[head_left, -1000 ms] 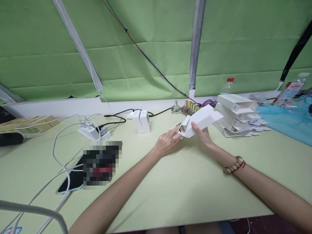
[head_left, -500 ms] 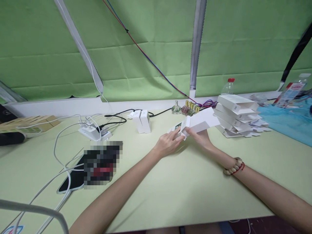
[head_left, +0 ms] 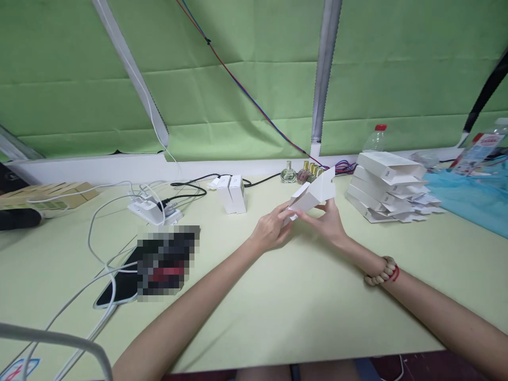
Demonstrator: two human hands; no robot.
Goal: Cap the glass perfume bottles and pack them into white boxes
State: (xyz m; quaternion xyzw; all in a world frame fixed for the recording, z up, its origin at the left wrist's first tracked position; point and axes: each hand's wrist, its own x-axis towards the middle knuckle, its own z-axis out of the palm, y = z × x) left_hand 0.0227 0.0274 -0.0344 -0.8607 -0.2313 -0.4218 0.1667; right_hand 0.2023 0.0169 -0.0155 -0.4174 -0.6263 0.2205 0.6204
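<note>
A white carton [head_left: 311,197] with raised flaps is held tilted above the table, between both hands. My left hand [head_left: 272,228] has its fingers closed on the lower left end of the carton. From the right, my right hand [head_left: 326,225] grips its lower edge, thumb in front and fingers behind. Just behind the carton stand small glass bottles with gold caps [head_left: 310,170] and one clear bottle with a silver cap [head_left: 288,173]. What lies inside the carton cannot be seen.
Flattened white cartons [head_left: 387,185] are stacked at the right, beside blue plastic sheeting [head_left: 468,198]. Two closed white boxes [head_left: 232,194] stand left of centre. A power strip [head_left: 151,210], cables and a dark tablet-like device [head_left: 119,288] lie at the left.
The carton has turned more upright, and its long flap now points up less far to the right. The green-labelled item seen at its left end is now out of sight.
</note>
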